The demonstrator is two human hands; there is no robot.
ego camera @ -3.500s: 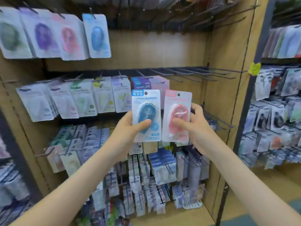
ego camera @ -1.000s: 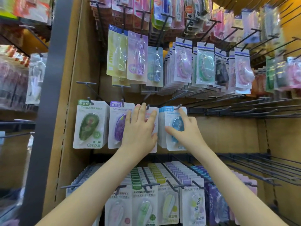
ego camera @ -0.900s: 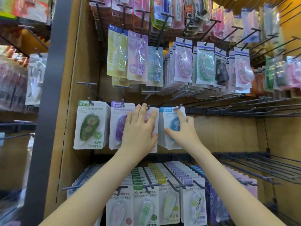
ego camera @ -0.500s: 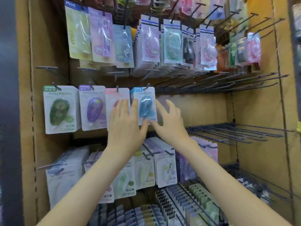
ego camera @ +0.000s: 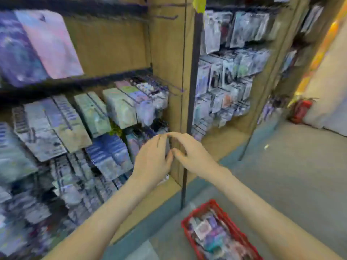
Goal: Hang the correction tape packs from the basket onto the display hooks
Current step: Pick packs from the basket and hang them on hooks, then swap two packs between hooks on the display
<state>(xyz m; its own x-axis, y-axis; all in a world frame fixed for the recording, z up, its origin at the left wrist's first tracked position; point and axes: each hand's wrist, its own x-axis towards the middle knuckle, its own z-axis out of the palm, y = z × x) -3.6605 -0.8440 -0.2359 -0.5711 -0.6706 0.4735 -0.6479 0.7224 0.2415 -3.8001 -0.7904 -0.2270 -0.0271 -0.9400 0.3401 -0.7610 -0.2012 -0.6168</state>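
Note:
The view is blurred by motion. My left hand and my right hand hang side by side in front of the lower shelves, fingers loosely bent, holding nothing that I can make out. A red basket stands on the floor at the lower right, with several correction tape packs lying in it. Hung packs show at the upper left, and rows of packs on display hooks fill the shelf behind my hands.
A wooden upright with a dark metal post divides this bay from the bay of hanging goods on the right. Grey floor stretches to the right. A red fire extinguisher stands by the far wall.
Both hands have come off the hung packs and dropped low. My head has turned down and to the right, bringing the red basket and the floor into view.

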